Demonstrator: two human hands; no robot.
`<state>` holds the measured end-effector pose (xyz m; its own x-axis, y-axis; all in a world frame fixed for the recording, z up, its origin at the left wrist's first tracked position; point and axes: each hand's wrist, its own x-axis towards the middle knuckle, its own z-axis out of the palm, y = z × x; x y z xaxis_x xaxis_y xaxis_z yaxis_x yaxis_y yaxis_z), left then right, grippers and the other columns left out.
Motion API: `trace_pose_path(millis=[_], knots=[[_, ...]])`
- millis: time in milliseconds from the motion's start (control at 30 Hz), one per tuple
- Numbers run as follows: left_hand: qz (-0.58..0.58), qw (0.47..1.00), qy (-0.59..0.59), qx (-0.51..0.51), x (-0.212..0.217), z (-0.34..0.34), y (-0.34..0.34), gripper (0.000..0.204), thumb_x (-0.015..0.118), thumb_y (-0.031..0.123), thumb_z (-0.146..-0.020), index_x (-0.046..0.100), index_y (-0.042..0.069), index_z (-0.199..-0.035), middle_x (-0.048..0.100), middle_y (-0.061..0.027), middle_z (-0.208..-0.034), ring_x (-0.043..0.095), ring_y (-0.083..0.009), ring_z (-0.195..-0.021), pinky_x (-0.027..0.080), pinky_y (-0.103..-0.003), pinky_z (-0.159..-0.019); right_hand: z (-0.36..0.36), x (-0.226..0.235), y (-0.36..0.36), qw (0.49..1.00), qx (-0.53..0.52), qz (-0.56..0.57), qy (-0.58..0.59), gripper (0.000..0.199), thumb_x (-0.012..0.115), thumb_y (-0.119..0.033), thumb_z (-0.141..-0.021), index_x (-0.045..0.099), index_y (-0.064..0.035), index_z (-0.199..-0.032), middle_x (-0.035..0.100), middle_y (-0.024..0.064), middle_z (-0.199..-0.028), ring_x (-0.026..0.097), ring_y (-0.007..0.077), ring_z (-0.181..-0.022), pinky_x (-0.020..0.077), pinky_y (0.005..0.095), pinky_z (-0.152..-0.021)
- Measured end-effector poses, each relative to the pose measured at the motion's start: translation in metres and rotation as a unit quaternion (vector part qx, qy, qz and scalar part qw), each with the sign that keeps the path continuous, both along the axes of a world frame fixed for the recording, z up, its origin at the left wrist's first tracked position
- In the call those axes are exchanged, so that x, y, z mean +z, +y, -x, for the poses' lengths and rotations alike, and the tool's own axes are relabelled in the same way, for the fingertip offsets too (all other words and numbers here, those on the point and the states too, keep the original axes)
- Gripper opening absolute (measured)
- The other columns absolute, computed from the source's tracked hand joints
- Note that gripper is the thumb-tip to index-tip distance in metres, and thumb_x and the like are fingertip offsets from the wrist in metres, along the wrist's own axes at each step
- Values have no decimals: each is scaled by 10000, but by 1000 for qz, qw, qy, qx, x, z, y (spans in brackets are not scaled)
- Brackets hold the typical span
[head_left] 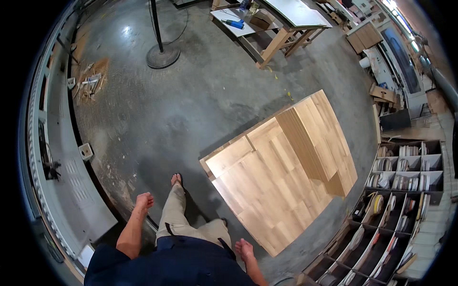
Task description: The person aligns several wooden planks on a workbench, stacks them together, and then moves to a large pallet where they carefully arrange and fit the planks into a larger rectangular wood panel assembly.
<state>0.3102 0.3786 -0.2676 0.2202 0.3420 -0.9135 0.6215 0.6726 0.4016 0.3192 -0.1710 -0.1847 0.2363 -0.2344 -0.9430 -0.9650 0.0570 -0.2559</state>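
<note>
My left hand (pixel 144 200) hangs at my side with its fingers curled in, holding nothing that I can see. It is nearest to the long grey machine (pixel 71 157) on the left. Low by my right hip, my right hand (pixel 244 249) also has loosely curled fingers and shows nothing in them. To its right lies a stack of wood-patterned boards (pixel 267 190), apart from the hand. A taller pile of similar boards (pixel 315 128) rests on the stack's far right part, with layered edges facing me.
A round black stand base (pixel 163 56) with a pole is on the floor ahead. Farther off stands a wooden-legged worktable (pixel 272 47), with a blue tool (pixel 234 23) on its lower white surface. Compartment shelves (pixel 381 209) with rolls of edging line the right. Scraps (pixel 90 85) litter the left floor.
</note>
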Motion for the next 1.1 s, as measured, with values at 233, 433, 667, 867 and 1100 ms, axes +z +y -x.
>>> trace_pose_path(millis=[233, 433, 667, 867, 1100], knots=[[-65, 995, -11, -69, 33, -89, 110, 232, 548, 263, -901, 573, 44, -973, 601, -56, -797, 561, -155, -677, 488, -309, -647, -67, 3, 88, 998, -67, -11, -7, 443, 505, -385, -940, 524, 6, -1148, 636, 145, -1028, 645, 267, -868, 539, 382, -751], [-87, 983, -18, -162, 47, -210, 100, 308, 552, 278, -902, 575, 32, -1086, 625, -82, -905, 590, -163, -747, 494, -305, -654, -122, -18, 108, 976, -195, -98, -7, 698, 357, -528, -947, 338, 56, -1328, 457, 226, -1305, 499, 348, -1163, 422, 461, -969], [-54, 980, 12, -190, 30, -351, 70, 290, 553, 264, -903, 570, 9, -1039, 627, -78, -870, 590, -150, -734, 488, -278, -621, -320, -71, 118, 912, -388, -116, -68, 795, 332, -591, -924, 227, 43, -1391, 328, 219, -1412, 371, 374, -1275, 314, 487, -1057], [-34, 950, 55, -305, -7, -519, 38, 259, 526, 252, -910, 602, 5, -897, 608, -47, -772, 574, -141, -681, 463, -277, -597, -547, -93, 106, 786, -561, -193, -172, 891, 351, -644, -882, 106, 1, -1447, 142, 153, -1517, 191, 344, -1382, 211, 491, -1115], [-121, 797, -105, -583, 28, -804, -89, 360, 504, 302, -896, 608, -35, -968, 602, -58, -797, 528, -166, -750, 437, -321, -715, -699, -80, 103, 663, -700, -187, -190, 1000, 327, -738, -824, 73, -2, -1452, 105, 160, -1523, 150, 332, -1394, 179, 498, -1120]])
